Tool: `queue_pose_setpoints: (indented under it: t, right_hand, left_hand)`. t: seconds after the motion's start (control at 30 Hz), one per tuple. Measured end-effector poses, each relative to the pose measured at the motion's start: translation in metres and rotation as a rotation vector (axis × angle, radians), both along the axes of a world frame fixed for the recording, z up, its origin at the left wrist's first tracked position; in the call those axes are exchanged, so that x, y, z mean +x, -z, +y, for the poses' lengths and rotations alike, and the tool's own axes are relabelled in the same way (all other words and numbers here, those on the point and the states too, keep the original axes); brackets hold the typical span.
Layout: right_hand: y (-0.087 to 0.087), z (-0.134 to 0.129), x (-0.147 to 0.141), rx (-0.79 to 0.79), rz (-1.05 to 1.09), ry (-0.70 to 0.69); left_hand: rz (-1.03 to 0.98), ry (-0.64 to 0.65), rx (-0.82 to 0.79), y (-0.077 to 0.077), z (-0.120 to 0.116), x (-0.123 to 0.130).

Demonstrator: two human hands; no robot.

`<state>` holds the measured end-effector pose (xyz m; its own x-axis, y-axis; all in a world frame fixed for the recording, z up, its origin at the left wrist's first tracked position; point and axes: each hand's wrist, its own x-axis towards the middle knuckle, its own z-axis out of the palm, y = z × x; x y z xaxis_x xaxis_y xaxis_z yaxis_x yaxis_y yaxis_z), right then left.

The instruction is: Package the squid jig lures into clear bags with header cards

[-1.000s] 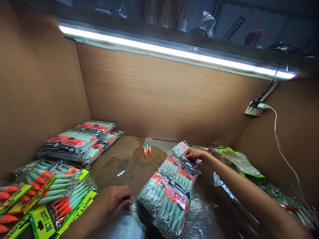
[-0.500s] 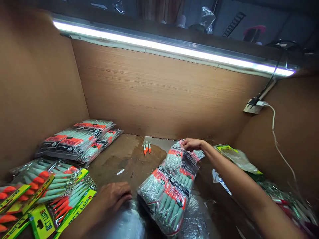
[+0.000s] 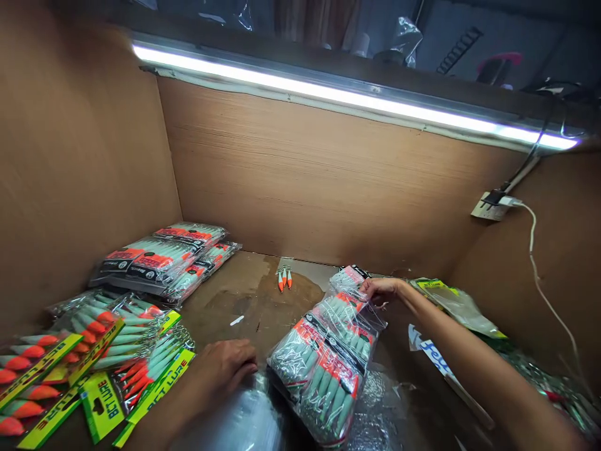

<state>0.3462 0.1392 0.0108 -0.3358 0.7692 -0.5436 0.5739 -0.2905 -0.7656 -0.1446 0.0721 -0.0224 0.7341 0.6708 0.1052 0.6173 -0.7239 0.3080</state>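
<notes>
Near the centre right lies a stack of clear packs (image 3: 323, 369) holding pale lures with orange tips and black-and-orange labels. My right hand (image 3: 381, 289) pinches the top edge of a clear bag (image 3: 345, 300) at the far end of that stack. Left of the stack, my left hand (image 3: 235, 363) is curled with its fingers closed, over the edge of clear plastic bags (image 3: 253, 416); what its fingertips hold is hidden. Three loose orange-and-white lures (image 3: 284, 279) lie on the table (image 3: 216, 313) near the back wall.
Full lure packs (image 3: 159, 257) are piled at the back left. Yellow-green carded lures (image 3: 103, 357) fill the front left. At the right are more yellow-headed bags (image 3: 460, 300), a torn printed strip (image 3: 436, 357) and a white cable (image 3: 535, 269) from a wall socket.
The view has shifted slightly to the left. My right hand has moved a little nearer, and the clear bag's top now spreads over the stack's far end. My left hand stays curled beside the stack.
</notes>
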Motion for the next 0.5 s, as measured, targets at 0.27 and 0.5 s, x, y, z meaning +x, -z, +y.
queue_pose_setpoints:
  t: [0.27,0.5]
  right_hand:
    - [-0.018,-0.003,0.017,0.079,-0.045,0.027]
    - [0.020,-0.014,-0.018,0.029,-0.144,-0.088]
  left_hand:
    - [-0.014,0.010,-0.005,0.008,0.005,-0.002]
    - [-0.018,-0.003,-0.018,0.006,0.003,-0.002]
